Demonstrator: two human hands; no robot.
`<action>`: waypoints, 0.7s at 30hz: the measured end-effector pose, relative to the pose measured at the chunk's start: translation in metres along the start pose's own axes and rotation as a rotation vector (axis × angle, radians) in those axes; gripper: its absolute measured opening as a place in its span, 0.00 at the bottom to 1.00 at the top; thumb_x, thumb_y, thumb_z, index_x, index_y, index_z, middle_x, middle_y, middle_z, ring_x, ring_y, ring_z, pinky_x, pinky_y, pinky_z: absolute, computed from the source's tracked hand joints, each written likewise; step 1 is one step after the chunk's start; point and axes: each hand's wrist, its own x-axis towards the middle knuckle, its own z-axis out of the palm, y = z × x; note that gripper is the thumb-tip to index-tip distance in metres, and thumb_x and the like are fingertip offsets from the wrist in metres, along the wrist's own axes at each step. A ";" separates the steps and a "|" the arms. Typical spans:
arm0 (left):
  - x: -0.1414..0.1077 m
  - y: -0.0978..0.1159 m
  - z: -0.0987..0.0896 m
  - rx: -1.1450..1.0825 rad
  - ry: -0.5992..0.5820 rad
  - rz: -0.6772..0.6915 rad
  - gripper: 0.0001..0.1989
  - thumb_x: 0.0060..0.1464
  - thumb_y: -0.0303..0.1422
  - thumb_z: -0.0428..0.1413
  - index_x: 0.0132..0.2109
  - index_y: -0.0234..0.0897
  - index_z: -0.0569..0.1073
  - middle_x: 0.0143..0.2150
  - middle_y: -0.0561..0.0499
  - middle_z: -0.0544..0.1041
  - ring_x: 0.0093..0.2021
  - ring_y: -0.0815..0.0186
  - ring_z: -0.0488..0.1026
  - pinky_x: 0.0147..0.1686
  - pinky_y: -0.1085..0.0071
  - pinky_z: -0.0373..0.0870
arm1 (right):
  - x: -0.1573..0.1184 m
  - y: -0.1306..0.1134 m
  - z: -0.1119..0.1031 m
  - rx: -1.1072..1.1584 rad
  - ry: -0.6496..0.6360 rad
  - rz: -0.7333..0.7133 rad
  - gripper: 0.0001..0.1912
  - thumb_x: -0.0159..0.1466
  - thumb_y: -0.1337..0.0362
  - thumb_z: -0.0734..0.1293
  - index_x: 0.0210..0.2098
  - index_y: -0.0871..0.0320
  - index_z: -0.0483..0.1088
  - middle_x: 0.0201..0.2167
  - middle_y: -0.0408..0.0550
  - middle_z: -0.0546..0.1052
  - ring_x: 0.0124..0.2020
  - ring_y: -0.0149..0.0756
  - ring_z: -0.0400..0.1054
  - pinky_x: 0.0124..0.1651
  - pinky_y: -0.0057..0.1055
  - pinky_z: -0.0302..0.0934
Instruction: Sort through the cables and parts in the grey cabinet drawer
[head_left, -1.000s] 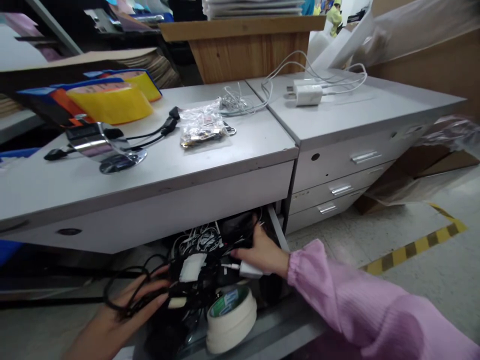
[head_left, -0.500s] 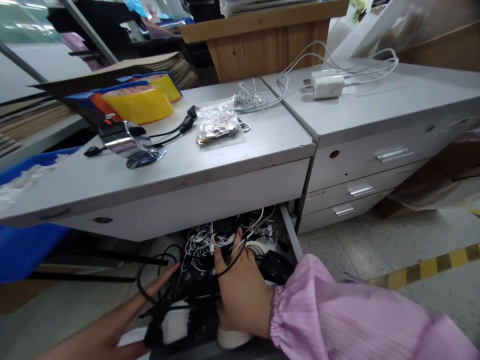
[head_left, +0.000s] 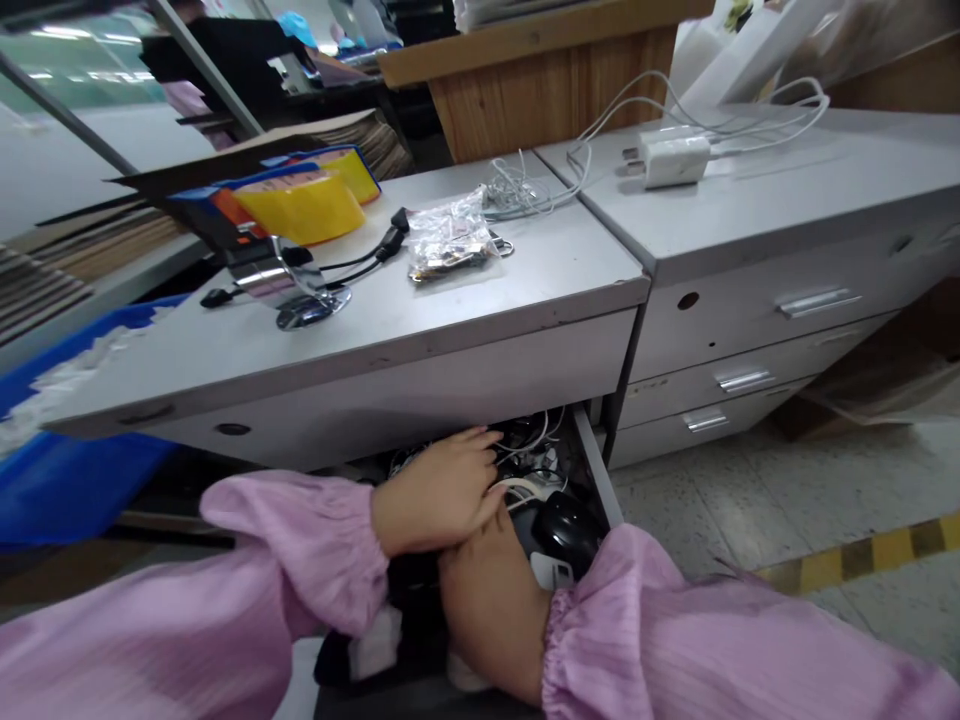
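Both of my hands are inside a pulled-out drawer [head_left: 598, 470] full of tangled cables. My left hand [head_left: 435, 492] reaches across from the left, fingers stretched out over the cables and lying over the fingers of my right hand [head_left: 491, 595]. That hand points up into the drawer; its fingertips are covered, so what it may hold is hidden. Just right of it sits a glossy black computer mouse [head_left: 568, 532]. White cables [head_left: 538, 440] show behind the hands. A white block-shaped piece [head_left: 376, 640] lies on dark items below my left wrist.
On the grey cabinet top [head_left: 375, 345] are yellow tape rolls [head_left: 304, 205], a chrome stand [head_left: 311, 305] and a clear bag of small parts [head_left: 454, 240]. A white charger [head_left: 675, 158] lies on the neighbouring cabinet. A blue bin [head_left: 90, 490] stands at left.
My left hand has moved from the drawer's left side up and right, onto my right hand and the cables. My right hand stays in nearly the same place. The view has shifted slightly.
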 end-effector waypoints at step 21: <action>-0.069 -0.037 0.038 -0.001 0.460 0.065 0.12 0.56 0.25 0.46 0.38 0.36 0.74 0.55 0.49 0.74 0.60 0.61 0.64 0.61 0.61 0.54 | 0.002 0.096 -0.011 0.146 -0.110 -0.083 0.24 0.64 0.67 0.56 0.58 0.63 0.63 0.56 0.57 0.70 0.59 0.43 0.61 0.66 0.48 0.43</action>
